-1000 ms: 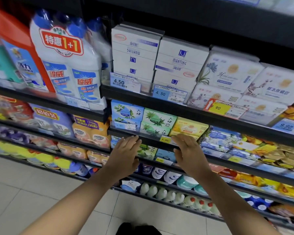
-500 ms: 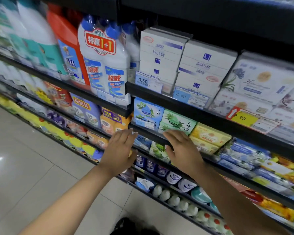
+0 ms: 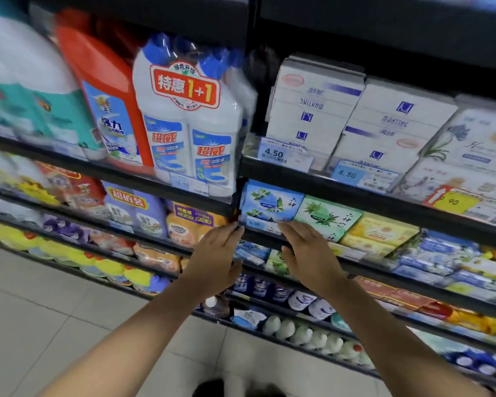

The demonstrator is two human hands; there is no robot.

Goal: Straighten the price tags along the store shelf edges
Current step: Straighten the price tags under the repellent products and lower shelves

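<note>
A pale blue price tag (image 3: pixel 262 225) sits on the dark shelf edge (image 3: pixel 364 266) under a blue soap box (image 3: pixel 269 202). My left hand (image 3: pixel 216 257) reaches up with straight fingers, its tips at the tag's left end. My right hand (image 3: pixel 308 253) is beside it, fingers straight, tips touching the tag's right end. On the shelf above, two blue tags marked 4.50 (image 3: pixel 284 155) (image 3: pixel 364 176) stand tilted in front of white boxes. A yellow tag (image 3: pixel 455 202) sits farther right.
Twin-pack cleaner bottles (image 3: pixel 188 121) and a red jug (image 3: pixel 106 93) stand at upper left with a faint tag (image 3: pixel 188 184) below them. Green (image 3: pixel 327 217) and yellow soap boxes (image 3: pixel 380 230) fill the row to the right. Lower shelves hold bottles and packets. Tiled floor (image 3: pixel 40 316) lies at left.
The view and both hands have shifted left along the shelf. My hands moved from the tag under the green and yellow boxes to the tag under the blue soap box.
</note>
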